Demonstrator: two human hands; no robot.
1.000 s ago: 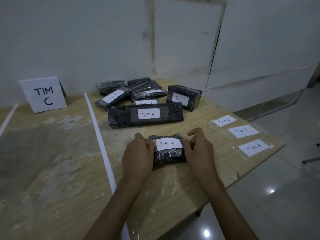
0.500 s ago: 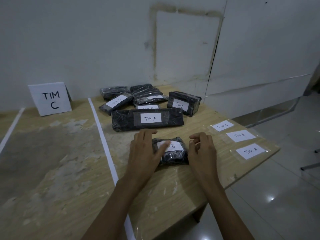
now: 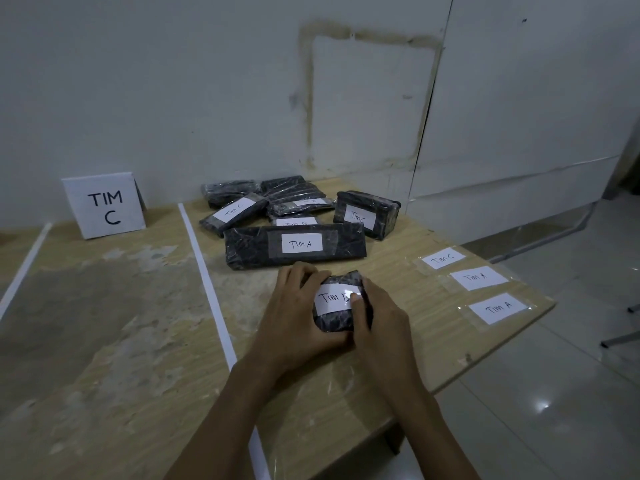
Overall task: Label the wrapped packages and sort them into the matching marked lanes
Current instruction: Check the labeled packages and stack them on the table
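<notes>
A small black wrapped package (image 3: 337, 320) with a white "Tim B" label lies on the wooden table (image 3: 346, 403) in front of me. My left hand (image 3: 294, 317) grips its left side, fingers curled over the top edge. My right hand (image 3: 379, 318) holds the right side, its thumb pressing the label's right end. Behind it lies a long black package (image 3: 294, 245) labelled "Tim A". Several more labelled black packages (image 3: 367, 214) are piled near the wall.
Three loose taped labels, "Tim C" (image 3: 443, 258), "Tim A" (image 3: 479, 277) and "Tim A" (image 3: 498, 308), lie at the table's right edge. A white tape line (image 3: 207, 289) bounds the lane with the standing "TIM C" sign (image 3: 104, 206). The floor drops off right.
Both hands have closed in on the small package again. The left hand, flat over the label half a second ago, now grips the side, and the right thumb presses the label.
</notes>
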